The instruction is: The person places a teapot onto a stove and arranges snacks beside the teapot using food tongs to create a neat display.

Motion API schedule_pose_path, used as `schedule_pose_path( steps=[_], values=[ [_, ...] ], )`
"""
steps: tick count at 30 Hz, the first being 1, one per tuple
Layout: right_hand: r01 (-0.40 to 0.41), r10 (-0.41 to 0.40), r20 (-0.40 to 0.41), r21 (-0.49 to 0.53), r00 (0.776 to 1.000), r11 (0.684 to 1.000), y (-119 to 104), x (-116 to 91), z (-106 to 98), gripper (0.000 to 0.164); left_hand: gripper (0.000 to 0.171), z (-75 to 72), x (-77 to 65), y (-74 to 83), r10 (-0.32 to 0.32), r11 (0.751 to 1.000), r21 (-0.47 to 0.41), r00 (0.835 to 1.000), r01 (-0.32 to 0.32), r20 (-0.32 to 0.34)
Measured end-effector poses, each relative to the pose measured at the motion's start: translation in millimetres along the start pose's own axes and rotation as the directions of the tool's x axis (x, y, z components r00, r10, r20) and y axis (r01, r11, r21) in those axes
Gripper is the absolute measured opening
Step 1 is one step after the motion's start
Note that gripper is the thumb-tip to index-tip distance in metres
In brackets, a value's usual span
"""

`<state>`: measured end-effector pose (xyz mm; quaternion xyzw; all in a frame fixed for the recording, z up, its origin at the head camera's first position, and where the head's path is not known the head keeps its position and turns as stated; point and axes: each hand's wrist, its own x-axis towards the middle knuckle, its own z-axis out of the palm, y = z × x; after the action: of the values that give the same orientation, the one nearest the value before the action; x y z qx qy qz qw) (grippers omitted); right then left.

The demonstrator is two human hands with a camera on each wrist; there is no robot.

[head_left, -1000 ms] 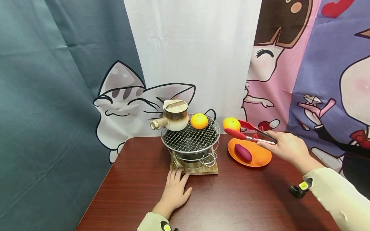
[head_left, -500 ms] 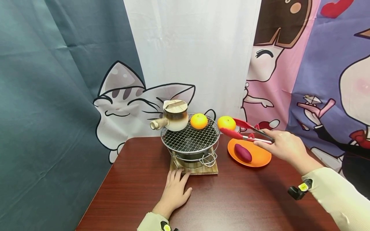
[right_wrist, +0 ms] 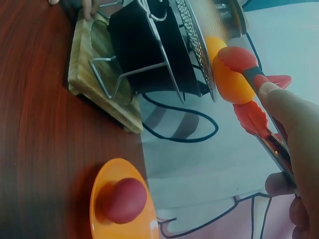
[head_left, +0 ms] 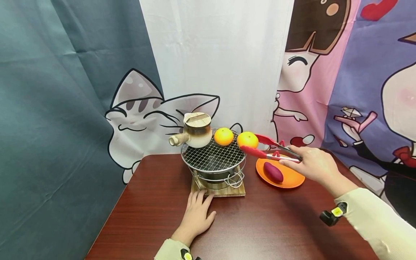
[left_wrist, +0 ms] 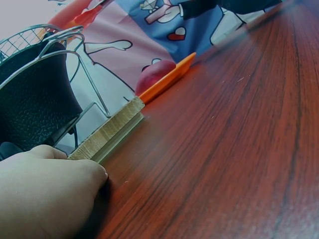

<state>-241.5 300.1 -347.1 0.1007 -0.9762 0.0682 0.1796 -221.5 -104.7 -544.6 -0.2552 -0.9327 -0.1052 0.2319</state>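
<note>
My right hand (head_left: 313, 164) grips a pair of red-tipped tongs (head_left: 269, 156), whose tips pinch an orange (head_left: 247, 140) at the right rim of the grill rack (head_left: 212, 157). In the right wrist view the held orange (right_wrist: 233, 82) sits between both red tips. A second orange (head_left: 224, 136) rests on the rack, beside a lidded clay pot (head_left: 198, 131) with a side handle. My left hand (head_left: 195, 213) lies with fingers spread, its fingertips on the front edge of the wooden base (head_left: 227, 191) under the stove.
An orange plate (head_left: 294, 177) bearing a purple sweet potato (head_left: 273, 172) stands right of the stove. Wire legs and a loop (head_left: 235, 179) stick out at the stove's right front. A printed curtain (head_left: 227, 65) hangs behind the reddish-brown table (head_left: 253, 224).
My right hand has moved left with the tongs and their orange, from above the plate to the rack's right rim. The left hand has stayed in place.
</note>
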Motion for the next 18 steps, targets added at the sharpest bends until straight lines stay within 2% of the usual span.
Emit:
schedule_pose_path(
  steps=[18],
  values=[
    [0.048, -0.048, 0.01, -0.01, 0.999, 0.999, -22.9, 3.8, 0.3, 0.083, 0.06, -0.9, -0.1, 0.2, -0.005, 1.0, -0.004, 1.0, 0.005, 0.011]
  ],
)
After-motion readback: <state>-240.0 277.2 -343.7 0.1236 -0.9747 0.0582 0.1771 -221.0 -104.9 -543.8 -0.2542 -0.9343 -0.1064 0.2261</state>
